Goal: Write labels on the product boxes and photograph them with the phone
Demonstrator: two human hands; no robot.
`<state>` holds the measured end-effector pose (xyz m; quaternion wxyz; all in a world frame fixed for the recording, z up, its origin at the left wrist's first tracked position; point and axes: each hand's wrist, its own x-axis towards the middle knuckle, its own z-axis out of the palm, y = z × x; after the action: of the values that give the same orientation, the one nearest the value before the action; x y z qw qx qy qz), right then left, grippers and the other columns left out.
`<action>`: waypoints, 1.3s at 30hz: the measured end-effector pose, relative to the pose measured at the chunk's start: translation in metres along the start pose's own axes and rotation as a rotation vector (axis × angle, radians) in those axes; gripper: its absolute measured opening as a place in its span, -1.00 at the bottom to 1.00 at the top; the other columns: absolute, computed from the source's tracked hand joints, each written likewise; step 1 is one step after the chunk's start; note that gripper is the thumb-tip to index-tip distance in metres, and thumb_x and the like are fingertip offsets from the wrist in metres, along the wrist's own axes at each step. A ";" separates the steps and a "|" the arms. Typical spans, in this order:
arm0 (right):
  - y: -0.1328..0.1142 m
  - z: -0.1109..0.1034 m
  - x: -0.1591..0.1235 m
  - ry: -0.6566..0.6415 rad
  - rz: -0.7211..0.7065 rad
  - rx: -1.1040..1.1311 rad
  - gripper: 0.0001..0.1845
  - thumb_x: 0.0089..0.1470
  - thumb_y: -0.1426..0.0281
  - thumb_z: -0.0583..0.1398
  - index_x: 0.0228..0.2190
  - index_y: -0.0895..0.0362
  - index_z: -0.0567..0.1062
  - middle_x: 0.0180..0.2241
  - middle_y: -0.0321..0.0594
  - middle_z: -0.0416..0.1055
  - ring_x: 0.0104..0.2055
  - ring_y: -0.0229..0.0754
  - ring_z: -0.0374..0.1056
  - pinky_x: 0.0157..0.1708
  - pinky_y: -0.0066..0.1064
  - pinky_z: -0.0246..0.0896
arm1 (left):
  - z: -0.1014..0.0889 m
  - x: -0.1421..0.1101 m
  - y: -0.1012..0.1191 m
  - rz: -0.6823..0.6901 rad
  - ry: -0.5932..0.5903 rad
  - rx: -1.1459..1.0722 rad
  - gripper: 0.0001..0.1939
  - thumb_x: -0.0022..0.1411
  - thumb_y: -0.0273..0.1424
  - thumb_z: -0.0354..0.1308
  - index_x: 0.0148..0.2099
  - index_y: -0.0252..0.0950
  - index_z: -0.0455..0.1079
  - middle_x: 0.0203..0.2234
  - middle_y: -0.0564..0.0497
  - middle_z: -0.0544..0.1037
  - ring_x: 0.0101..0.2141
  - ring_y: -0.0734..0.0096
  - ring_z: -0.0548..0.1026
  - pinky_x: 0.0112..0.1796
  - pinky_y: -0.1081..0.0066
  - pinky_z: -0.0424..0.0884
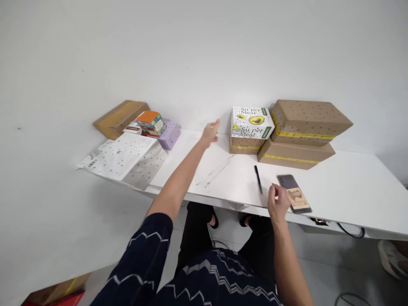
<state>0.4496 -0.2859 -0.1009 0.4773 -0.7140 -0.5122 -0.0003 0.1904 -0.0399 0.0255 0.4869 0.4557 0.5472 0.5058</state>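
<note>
Reaching: left hand (209, 133) (fingers extended) | right hand (278, 204), curled | one phone (296, 195), one pen (258, 180)

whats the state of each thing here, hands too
Left hand: outstretched, nothing visible in it
Right hand: fingers curled, nothing visible in it
Phone: lying back up
Pen: lying down
Super Meal box: closed, stacked on a brown box
Upper large box: closed, taped
Lower large box: taped, underneath
White package: lying flat, sealing unclear
</note>
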 end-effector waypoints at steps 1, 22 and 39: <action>-0.001 0.006 -0.002 0.014 0.077 0.067 -0.60 0.14 0.13 0.03 -0.27 0.19 0.47 -0.34 -0.05 0.44 -0.33 -0.12 0.33 -0.21 -0.23 0.24 | 0.022 -0.003 0.000 -0.144 -0.104 -0.060 -0.43 0.06 0.04 0.21 -0.11 -0.34 0.33 -0.20 -0.20 0.43 -0.15 0.04 0.47 -0.16 0.06 0.41; 0.007 0.015 -0.007 0.074 0.401 0.436 -0.62 0.08 0.09 0.10 -0.33 0.17 0.42 -0.54 -0.34 0.30 -0.53 -0.31 0.22 -0.43 -0.42 0.17 | -0.062 -0.213 -0.099 -0.245 -0.040 -0.244 -0.44 0.04 -0.09 0.23 0.03 -0.21 0.26 -0.23 -0.02 0.48 -0.42 0.48 0.45 -0.31 0.35 0.43; -0.051 0.022 -0.036 -0.343 0.217 0.380 -0.50 0.17 0.06 0.00 -0.17 0.16 0.52 -0.19 -0.05 0.45 -0.18 -0.08 0.36 -0.11 -0.22 0.24 | -0.078 -0.191 -0.118 -0.118 -0.137 0.372 -0.35 0.20 0.16 -0.15 -0.10 -0.25 0.47 -0.20 -0.14 0.53 -0.29 0.18 0.48 -0.28 0.22 0.44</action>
<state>0.3848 -0.2958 -0.0957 0.5061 -0.6520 -0.4969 0.2680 0.1337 -0.2462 -0.0768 0.4593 0.5381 0.6225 0.3346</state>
